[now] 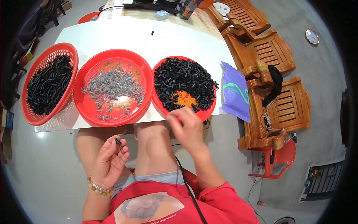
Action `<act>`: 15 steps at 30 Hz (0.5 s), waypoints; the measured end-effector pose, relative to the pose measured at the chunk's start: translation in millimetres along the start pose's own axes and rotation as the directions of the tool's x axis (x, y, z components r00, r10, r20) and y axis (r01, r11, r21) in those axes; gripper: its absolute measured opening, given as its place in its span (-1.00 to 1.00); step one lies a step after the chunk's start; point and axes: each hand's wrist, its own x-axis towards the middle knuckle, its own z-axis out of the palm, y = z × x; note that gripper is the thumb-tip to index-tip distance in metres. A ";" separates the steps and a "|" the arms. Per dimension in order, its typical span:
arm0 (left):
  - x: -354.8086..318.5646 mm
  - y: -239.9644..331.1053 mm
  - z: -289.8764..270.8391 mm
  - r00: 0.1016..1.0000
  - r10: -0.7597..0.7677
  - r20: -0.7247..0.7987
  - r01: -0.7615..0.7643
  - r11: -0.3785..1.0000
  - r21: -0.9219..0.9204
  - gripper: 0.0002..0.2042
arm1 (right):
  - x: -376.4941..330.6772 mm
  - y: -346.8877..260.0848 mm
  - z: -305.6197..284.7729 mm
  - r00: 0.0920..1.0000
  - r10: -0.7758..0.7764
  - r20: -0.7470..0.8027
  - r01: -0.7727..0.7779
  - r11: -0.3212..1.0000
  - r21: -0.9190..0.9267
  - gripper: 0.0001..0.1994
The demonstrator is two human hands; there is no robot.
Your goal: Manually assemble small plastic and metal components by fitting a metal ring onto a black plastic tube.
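Between thumb and fingertips, my left hand pinches a small black cylindrical part above my lap. My right hand, smeared by motion, is over the near rim of the right red tray; whether its fingers hold anything does not show. That tray bears many small black cylindrical pieces, with a bare patch near its front. Beside it, the middle red tray carries a heap of small silvery metal pieces that look like coil springs. Longer black tubular pieces fill the red perforated basket at the left.
All three containers stand along the near edge of a white table. One black piece lies alone farther back. A purple bag rests by the right edge, near wooden chairs. A black cord crosses my lap.
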 end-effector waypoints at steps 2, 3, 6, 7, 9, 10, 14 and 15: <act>0.3 -0.7 1.3 1.000 0.006 -0.006 -0.006 1.000 0.011 -0.83 | 2.0 36.1 -10.4 0.992 0.084 -0.089 -0.092 0.991 -0.092 -0.91; 0.8 -1.1 1.9 1.000 -0.002 -0.007 0.002 1.000 0.017 -0.83 | 3.6 49.7 -17.0 0.984 0.146 -0.104 -0.163 0.972 -0.171 -0.91; 3.0 -4.1 0.8 1.000 -0.021 -0.007 0.021 0.999 0.032 -0.84 | 6.4 77.0 -31.4 0.962 0.240 -0.131 -0.269 0.916 -0.298 -0.93; 3.5 -4.8 0.1 0.999 -0.032 -0.001 0.032 0.999 0.034 -0.84 | 7.8 80.9 -32.6 0.961 0.243 -0.133 -0.272 0.917 -0.292 -0.93; 4.5 -6.2 0.7 0.999 -0.036 -0.010 0.036 0.998 0.044 -0.84 | 10.9 86.3 -32.6 0.964 0.219 -0.152 -0.256 0.920 -0.295 -0.92; 4.3 -6.3 0.9 0.999 -0.038 -0.017 0.039 0.998 0.048 -0.84 | 13.6 86.3 -31.4 0.970 0.194 -0.147 -0.230 0.929 -0.290 -0.91; 4.3 -5.9 0.7 0.999 -0.043 -0.026 0.045 0.997 0.065 -0.84 | 29.1 81.0 -23.6 0.973 0.190 -0.128 -0.219 0.937 -0.272 -0.85; 4.0 -5.8 0.8 0.999 -0.033 -0.029 0.036 0.996 0.077 -0.84 | 33.2 82.1 -19.4 0.972 0.195 -0.131 -0.224 0.937 -0.268 -0.85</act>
